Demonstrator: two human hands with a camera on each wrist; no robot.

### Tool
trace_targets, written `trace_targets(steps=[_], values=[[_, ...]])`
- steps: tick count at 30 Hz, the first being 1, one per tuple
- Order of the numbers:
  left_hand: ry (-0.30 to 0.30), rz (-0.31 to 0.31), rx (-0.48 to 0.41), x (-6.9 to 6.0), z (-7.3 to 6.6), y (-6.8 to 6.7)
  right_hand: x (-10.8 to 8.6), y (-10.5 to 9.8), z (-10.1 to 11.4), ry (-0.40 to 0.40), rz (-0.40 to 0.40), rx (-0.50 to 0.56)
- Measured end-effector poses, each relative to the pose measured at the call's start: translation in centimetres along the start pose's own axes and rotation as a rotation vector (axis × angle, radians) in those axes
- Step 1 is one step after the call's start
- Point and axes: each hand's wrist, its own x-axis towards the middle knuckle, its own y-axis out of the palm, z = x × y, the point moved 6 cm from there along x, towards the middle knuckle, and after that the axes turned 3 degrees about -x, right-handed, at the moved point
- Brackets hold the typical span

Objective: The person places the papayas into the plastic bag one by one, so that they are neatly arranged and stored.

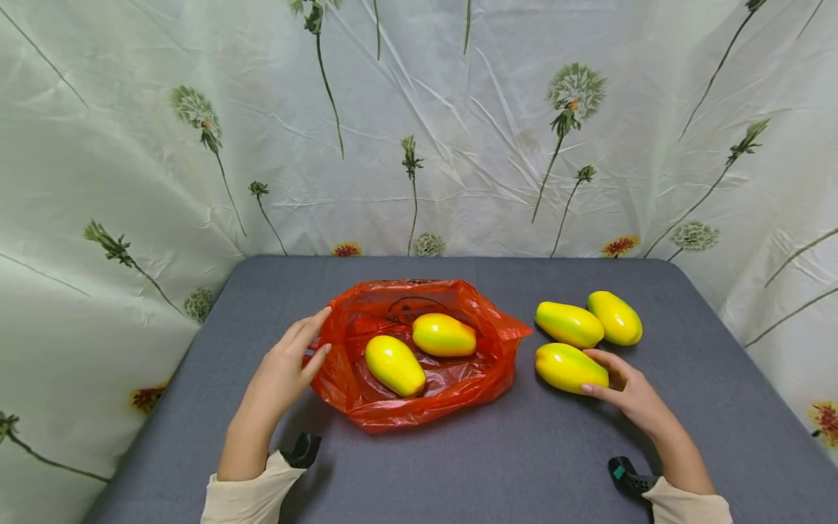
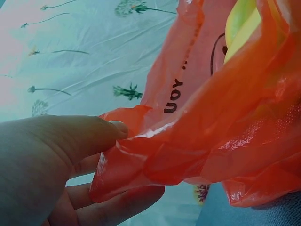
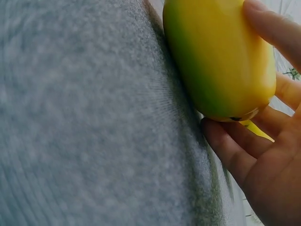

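Fruit (image 1: 567,368), yellow | long axis roughly sideways, just left of nearer right hand (image 1: 633,397), whose fingers grip its right end | left hand (image 1: 283,367) pinches red bag (image 1: 419,416)

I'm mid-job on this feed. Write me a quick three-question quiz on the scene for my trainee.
1. How many papayas lie inside the red plastic bag?
2. True or false: the left hand is clear of the bag, touching no part of it.
3. Which of the three papayas outside the bag does the right hand grip?
A) The one farthest from the person
B) The one nearest the person
C) None of them

Key:
1. Two.
2. False; its thumb and fingers hold the bag's edge.
3. B; the nearest papaya.
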Motion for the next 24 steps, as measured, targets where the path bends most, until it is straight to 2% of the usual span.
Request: trace_targets(steps=[8,15,19,24], values=[[0.005,0.002,-0.001,0.0,-0.1,0.0,0.0,-0.7,0.6,-0.022,-0.083,0.021],[-0.008,0.012,0.006,0.0,0.0,0.1,0.0,-1.2,2.5,-0.068,-0.213,0.068],[-0.01,0.015,0.003,0.0,0.0,0.1,0.0,-1.4,3.4,-0.1,-0.28,0.126],[-0.002,0.007,0.002,0.0,-0.1,0.0,0.1,-1.3,3.9,-0.097,-0.347,0.189]])
